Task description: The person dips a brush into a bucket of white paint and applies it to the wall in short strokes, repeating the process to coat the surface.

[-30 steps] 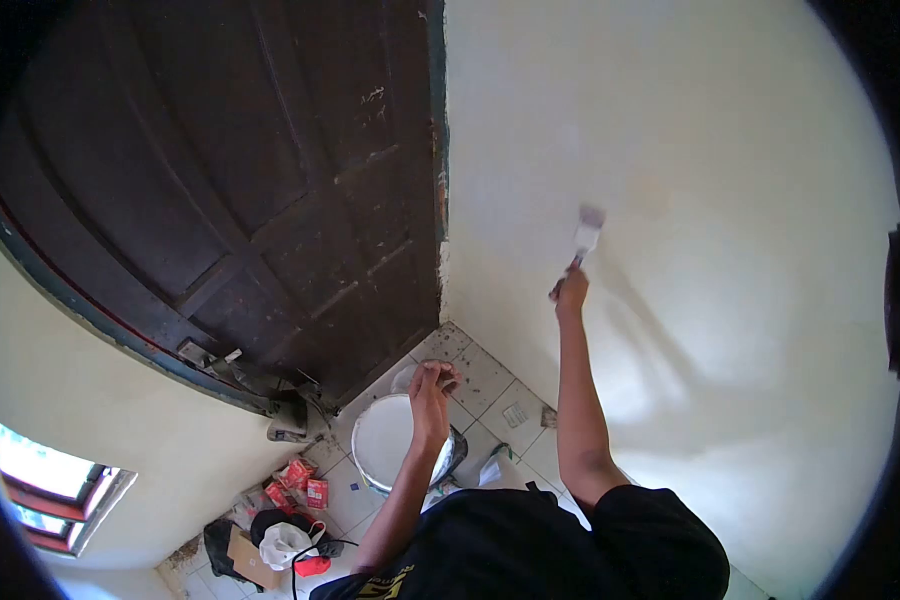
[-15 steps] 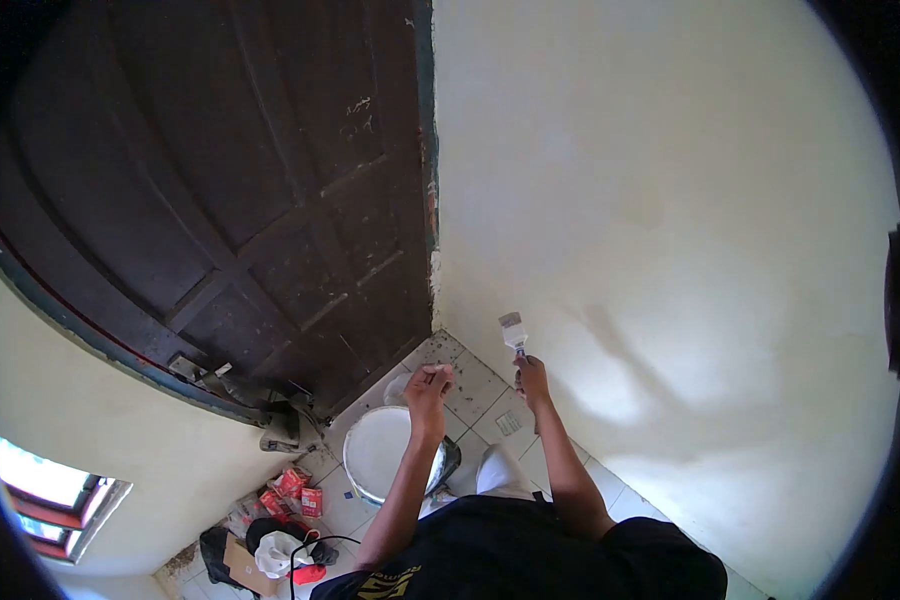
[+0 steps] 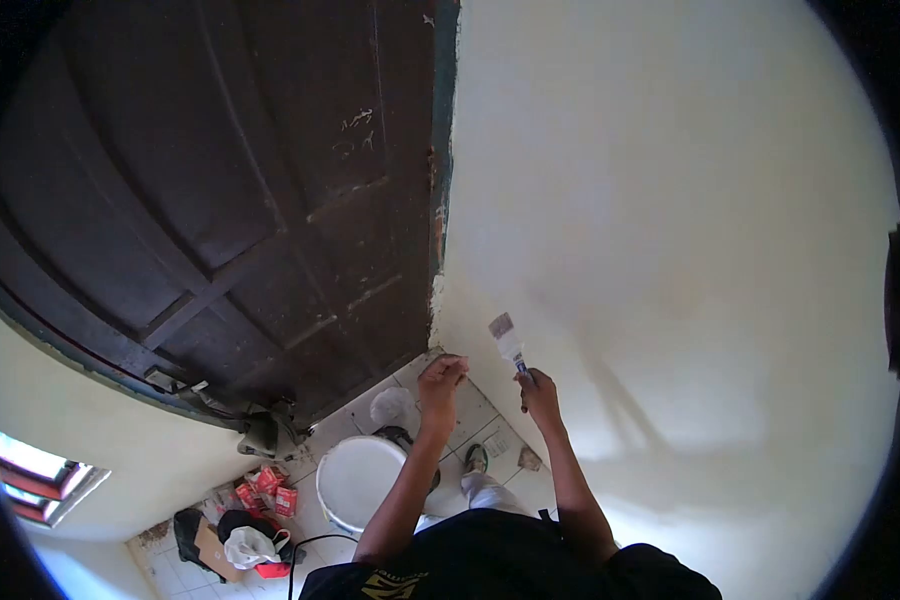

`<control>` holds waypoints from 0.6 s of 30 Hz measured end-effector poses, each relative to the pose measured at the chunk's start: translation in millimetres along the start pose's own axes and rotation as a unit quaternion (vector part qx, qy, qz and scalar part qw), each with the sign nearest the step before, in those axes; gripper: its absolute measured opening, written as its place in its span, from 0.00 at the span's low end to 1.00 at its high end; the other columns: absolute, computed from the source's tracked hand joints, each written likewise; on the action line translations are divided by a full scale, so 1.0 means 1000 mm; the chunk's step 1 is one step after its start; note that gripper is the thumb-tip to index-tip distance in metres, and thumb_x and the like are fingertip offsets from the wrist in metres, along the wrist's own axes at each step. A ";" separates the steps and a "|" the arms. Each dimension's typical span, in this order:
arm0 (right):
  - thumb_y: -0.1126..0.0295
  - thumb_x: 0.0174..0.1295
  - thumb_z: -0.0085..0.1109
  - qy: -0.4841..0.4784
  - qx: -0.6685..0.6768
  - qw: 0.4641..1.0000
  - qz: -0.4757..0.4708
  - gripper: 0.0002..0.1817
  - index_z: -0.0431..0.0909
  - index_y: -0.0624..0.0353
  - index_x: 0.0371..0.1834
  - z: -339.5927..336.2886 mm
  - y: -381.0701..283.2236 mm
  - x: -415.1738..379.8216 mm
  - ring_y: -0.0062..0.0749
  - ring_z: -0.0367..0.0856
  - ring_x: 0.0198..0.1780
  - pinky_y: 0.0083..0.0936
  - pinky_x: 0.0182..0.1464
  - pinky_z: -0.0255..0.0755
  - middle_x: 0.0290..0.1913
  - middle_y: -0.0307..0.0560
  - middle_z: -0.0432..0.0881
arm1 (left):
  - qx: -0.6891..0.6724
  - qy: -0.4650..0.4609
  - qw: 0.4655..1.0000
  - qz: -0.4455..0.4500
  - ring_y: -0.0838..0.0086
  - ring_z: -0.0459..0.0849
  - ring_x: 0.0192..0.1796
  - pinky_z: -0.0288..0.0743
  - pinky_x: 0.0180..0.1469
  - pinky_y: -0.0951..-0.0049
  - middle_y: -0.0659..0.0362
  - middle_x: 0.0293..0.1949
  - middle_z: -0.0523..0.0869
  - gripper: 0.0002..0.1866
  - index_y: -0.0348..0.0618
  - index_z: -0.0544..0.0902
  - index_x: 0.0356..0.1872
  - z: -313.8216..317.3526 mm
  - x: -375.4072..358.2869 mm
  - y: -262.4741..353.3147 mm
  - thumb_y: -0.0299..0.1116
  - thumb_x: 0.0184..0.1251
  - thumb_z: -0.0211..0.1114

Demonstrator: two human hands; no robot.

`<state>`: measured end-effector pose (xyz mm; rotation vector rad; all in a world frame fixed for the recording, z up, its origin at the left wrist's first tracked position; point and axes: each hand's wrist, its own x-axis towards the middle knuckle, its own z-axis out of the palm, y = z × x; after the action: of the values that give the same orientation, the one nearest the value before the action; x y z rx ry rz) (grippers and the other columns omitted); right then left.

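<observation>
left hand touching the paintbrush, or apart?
Apart. The head view shows a strip of wall between the left hand and the paintbrush, which the right hand grips.

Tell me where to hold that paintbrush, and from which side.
Probably by its narrow handle, from the person's side: the paintbrush slants with its wide bristles pointing away from the body, while the handle runs back into the right hand.

We had open room along the pale wall (image 3: 670,200) beside our brush (image 3: 506,340), but a white bucket (image 3: 355,485) obstructed the floor by our left forearm (image 3: 410,490).
</observation>
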<state>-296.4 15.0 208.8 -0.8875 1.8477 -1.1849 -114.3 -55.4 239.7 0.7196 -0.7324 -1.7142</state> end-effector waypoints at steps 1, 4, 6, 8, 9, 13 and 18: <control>0.67 0.69 0.51 -0.007 0.010 1.000 0.006 0.10 0.78 0.60 0.34 -0.004 0.002 0.007 0.15 0.62 0.13 0.19 0.15 0.61 0.14 0.32 0.64 | 0.002 -0.004 1.000 0.002 0.80 0.77 0.35 0.70 0.42 0.78 0.64 0.30 0.82 0.01 0.41 0.82 0.33 0.009 0.010 -0.003 0.26 0.65 0.65; 0.68 0.68 0.52 -0.035 0.018 0.999 0.009 0.10 0.79 0.62 0.34 -0.018 0.007 0.032 0.14 0.63 0.14 0.18 0.16 0.62 0.14 0.33 0.66 | 0.009 -0.007 1.000 0.014 0.81 0.78 0.36 0.71 0.44 0.78 0.64 0.31 0.81 0.03 0.41 0.81 0.31 0.021 0.028 -0.017 0.22 0.61 0.66; 0.71 0.68 0.51 -0.067 0.014 0.997 0.028 0.09 0.80 0.64 0.36 -0.022 0.005 0.049 0.15 0.65 0.15 0.18 0.19 0.64 0.15 0.34 0.68 | 0.025 0.013 0.999 0.016 0.81 0.78 0.37 0.71 0.45 0.78 0.65 0.31 0.81 0.04 0.41 0.80 0.30 0.017 0.035 -0.036 0.20 0.60 0.66; 0.70 0.69 0.51 -0.085 -0.016 0.996 0.012 0.10 0.80 0.65 0.37 -0.021 0.013 0.066 0.16 0.65 0.16 0.18 0.20 0.65 0.16 0.34 0.69 | 0.036 0.041 0.998 0.010 0.80 0.78 0.38 0.71 0.46 0.77 0.65 0.32 0.81 0.05 0.41 0.80 0.30 0.011 0.037 -0.054 0.18 0.59 0.67; 0.70 0.69 0.51 -0.100 -0.035 0.994 -0.010 0.10 0.80 0.65 0.38 -0.021 0.013 0.070 0.17 0.66 0.16 0.19 0.20 0.65 0.17 0.35 0.70 | 0.014 0.039 0.999 0.004 0.80 0.78 0.39 0.71 0.46 0.77 0.65 0.32 0.81 0.04 0.40 0.80 0.30 0.008 0.034 -0.059 0.19 0.61 0.65; 0.67 0.71 0.50 -0.185 -0.002 0.982 0.024 0.10 0.71 0.62 0.48 0.000 0.020 0.094 0.29 0.85 0.32 0.22 0.33 0.74 0.32 0.49 0.85 | 0.024 0.057 0.998 -0.011 0.80 0.78 0.39 0.70 0.47 0.76 0.65 0.32 0.80 0.06 0.40 0.80 0.30 -0.007 0.021 -0.070 0.24 0.68 0.60; 0.63 0.70 0.54 -0.278 0.118 0.949 0.094 0.12 0.67 0.57 0.48 0.045 0.004 0.094 0.35 0.87 0.41 0.26 0.41 0.76 0.41 0.52 0.86 | 0.026 0.094 0.995 0.028 0.79 0.77 0.39 0.70 0.47 0.75 0.64 0.33 0.79 0.09 0.40 0.78 0.30 -0.028 -0.005 -0.050 0.29 0.72 0.56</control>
<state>-302.5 -82.6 171.3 -0.7870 1.2735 -0.8948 -121.3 -42.9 184.2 0.8758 -0.6606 -1.5572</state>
